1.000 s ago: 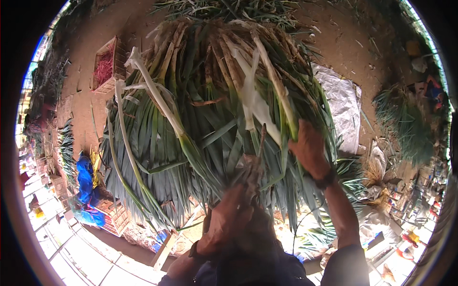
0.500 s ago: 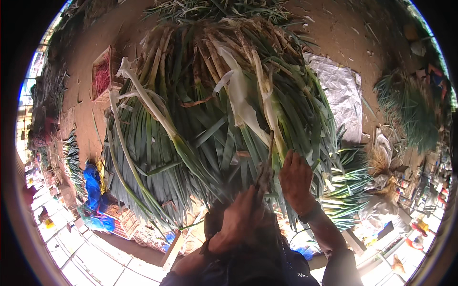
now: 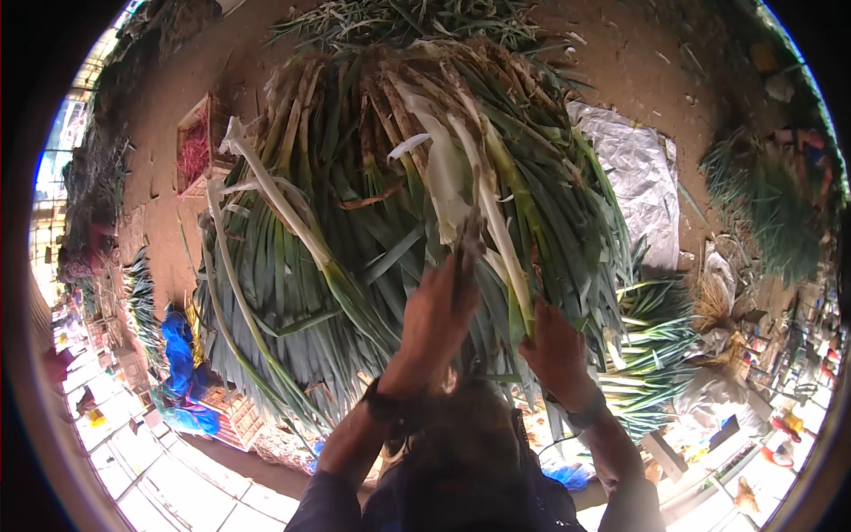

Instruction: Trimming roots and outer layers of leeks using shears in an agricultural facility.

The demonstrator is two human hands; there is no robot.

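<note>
A big pile of leeks (image 3: 292, 293) lies before me, roots and brown stems at the far side, green leaves fanning toward me. My right hand (image 3: 558, 355) is closed round the green part of one leek (image 3: 510, 253), whose white stem points away from me. My left hand (image 3: 439, 306) grips a dark, narrow tool (image 3: 470, 238) beside that white stem; it is blurred, and its exact kind does not show. Thin pale peeled skin (image 3: 446, 182) lies just beyond the tool. Several paler stems rest on top of the pile at the left, one a thick white leek (image 3: 279, 199).
A wooden crate (image 3: 208, 173) with reddish contents stands at the far left. A silvery sheet (image 3: 634, 177) covers ground at the right. Beside the pile at the right lie trimmed leeks (image 3: 656, 355). A blue plastic bag (image 3: 180, 350) is at the left; another leek heap (image 3: 417, 19) lies beyond.
My left hand has moved away from me with the dark tool, up beside the white stem. My right hand has shifted slightly toward me and right, still on the leek.
</note>
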